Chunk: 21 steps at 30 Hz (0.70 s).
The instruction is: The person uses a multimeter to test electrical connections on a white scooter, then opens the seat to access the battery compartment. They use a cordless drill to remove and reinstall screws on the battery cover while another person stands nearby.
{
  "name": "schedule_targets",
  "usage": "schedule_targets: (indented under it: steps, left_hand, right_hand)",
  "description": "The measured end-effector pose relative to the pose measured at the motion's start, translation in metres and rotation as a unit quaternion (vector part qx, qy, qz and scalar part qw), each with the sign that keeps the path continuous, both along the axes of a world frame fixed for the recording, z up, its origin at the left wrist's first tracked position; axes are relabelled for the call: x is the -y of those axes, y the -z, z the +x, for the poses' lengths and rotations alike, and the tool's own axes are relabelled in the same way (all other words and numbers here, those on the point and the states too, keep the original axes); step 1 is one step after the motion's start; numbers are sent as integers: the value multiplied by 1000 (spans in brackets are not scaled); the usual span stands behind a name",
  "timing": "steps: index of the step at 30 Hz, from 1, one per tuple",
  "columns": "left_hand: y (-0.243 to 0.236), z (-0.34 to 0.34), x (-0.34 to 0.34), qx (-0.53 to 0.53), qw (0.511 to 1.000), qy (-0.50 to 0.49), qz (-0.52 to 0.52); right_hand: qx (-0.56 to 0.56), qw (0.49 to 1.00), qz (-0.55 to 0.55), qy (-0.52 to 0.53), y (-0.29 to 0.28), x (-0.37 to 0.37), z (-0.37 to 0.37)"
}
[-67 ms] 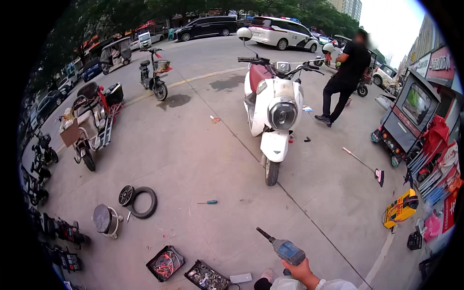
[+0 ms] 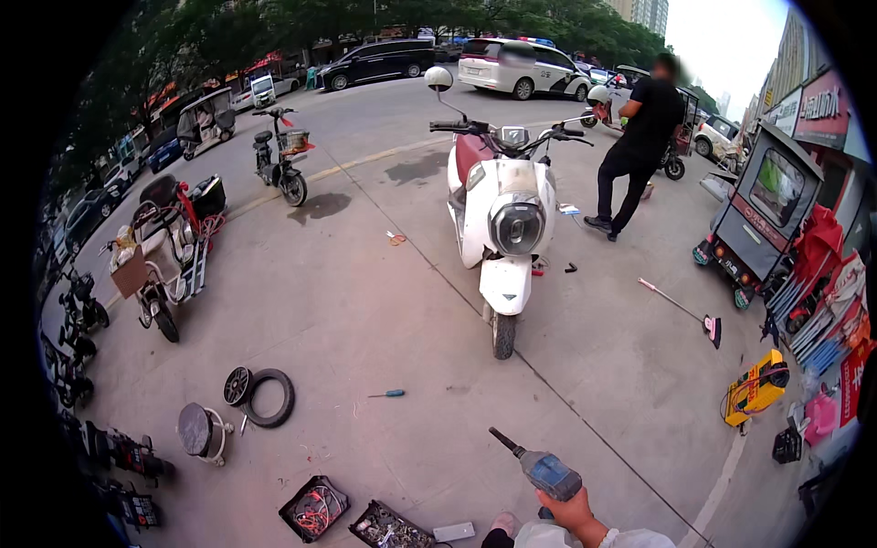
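My right hand (image 2: 574, 514) comes in at the lower edge, its fingers wrapped round the handle of a grey-blue cordless impact wrench (image 2: 552, 474). The tool's long dark nose points up and left, over the pavement. My left hand is out of view. Beyond the tool stands a white electric scooter (image 2: 513, 228) with a red seat, its front wheel toward me. On the ground lies a screwdriver (image 2: 393, 393) with a blue-green handle. Near my foot are a black crate of wires (image 2: 320, 511) and a black tray of small metal parts (image 2: 388, 530).
A tyre (image 2: 271, 399), a wheel hub (image 2: 237, 385) and a round stool (image 2: 195, 429) are at left. At right are a yellow boxy machine (image 2: 756, 388), a broom (image 2: 681, 310) and a grey three-wheeler (image 2: 760, 215). A person in black (image 2: 644, 137) stands behind the scooter.
The view has shifted slightly, so the scooter and the person sit a little further left in the picture. My right hand still grips the impact wrench.
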State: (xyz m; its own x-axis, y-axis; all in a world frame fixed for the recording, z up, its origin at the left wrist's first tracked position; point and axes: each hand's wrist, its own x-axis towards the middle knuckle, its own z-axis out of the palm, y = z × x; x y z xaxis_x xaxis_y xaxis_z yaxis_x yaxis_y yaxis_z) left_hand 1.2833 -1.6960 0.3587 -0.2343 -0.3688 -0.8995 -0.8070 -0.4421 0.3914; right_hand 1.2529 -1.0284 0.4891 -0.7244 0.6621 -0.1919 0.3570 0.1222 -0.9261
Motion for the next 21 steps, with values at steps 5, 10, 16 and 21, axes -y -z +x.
schedule_targets:
  steps: [5, 10, 16, 21]
  left_hand:
    - [-47, -161, -144, -109, 983, 125, 84]
    - [-61, -289, -298, -203, 938, 225, 170]
    - [-36, -381, -466, -195, 927, 287, 140]
    - [-15, -450, -594, -102, 963, 236, 80]
  right_hand:
    - [-118, 973, 66, 186, -111, -114, 75]
    - [-93, 932, 240, 253, -163, -204, 109]
    - [-137, 901, 204, 359, -155, -308, 108]
    - [-131, 878, 145, 438, -113, -419, 83]
